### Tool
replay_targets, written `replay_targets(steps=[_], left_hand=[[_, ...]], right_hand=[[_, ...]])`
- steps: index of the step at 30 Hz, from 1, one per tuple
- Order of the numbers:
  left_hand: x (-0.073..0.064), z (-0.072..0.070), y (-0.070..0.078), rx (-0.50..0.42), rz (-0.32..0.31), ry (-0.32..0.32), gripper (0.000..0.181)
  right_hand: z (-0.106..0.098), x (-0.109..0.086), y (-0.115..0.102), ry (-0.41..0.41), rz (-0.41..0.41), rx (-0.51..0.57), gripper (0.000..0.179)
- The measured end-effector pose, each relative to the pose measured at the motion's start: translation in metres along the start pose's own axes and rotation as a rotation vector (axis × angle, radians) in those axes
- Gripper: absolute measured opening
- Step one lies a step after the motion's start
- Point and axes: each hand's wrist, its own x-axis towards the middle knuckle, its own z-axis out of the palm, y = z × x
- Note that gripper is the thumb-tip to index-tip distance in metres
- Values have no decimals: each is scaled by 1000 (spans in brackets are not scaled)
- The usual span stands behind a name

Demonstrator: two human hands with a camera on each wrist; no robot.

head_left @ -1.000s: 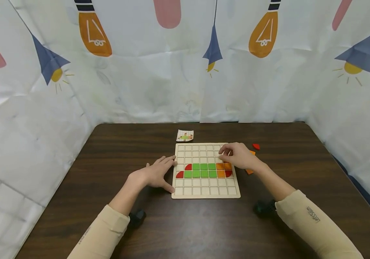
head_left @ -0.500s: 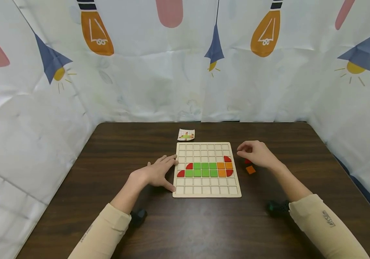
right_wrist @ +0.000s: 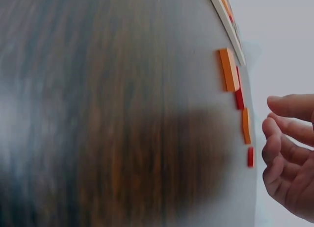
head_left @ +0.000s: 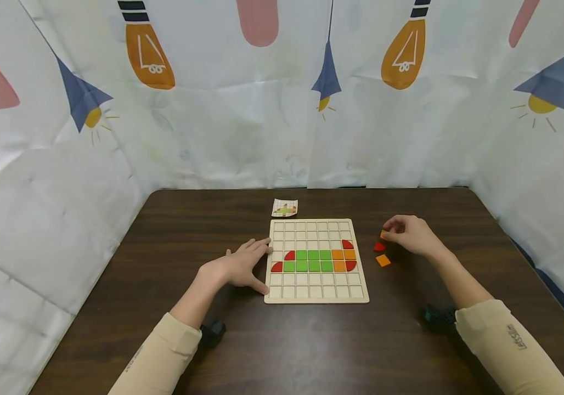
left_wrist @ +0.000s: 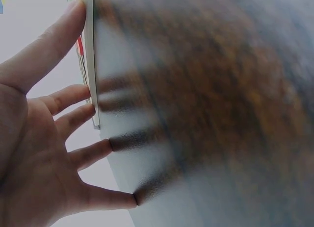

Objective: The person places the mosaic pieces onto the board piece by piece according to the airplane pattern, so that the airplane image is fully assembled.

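A wooden grid board (head_left: 316, 289) lies on the table, with rows of green tiles (head_left: 308, 260), orange tiles (head_left: 344, 254) and rounded red tiles (head_left: 351, 265) set in its squares. My left hand (head_left: 240, 266) spreads its fingers along the board's left edge; in the left wrist view the thumb and two fingers (left_wrist: 73, 97) touch that edge. To the right of the board, my right hand (head_left: 407, 233) hovers over loose pieces, its fingers bent and holding nothing. Under its fingertips an orange tile (head_left: 383, 234) partly shows. A red piece (head_left: 379, 246) and another orange tile (head_left: 383, 260) lie nearer.
A small pattern card (head_left: 285, 208) lies behind the board. In the right wrist view a second loose red piece (right_wrist: 250, 157) lies beyond the orange tiles. White printed cloth (head_left: 223, 131) hangs behind and beside the dark table (head_left: 311, 351).
My right hand has moved right, off the board to above the loose pieces. A red tile now shows in the board's upper right pattern. The left hand keeps its place.
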Motion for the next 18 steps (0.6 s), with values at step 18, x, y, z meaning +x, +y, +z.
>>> replay_targets(steps=[18], left_hand=[[0,1,-1,1,2,11,91]], right_hand=[[-3,2,8,-81,71,-31,28]])
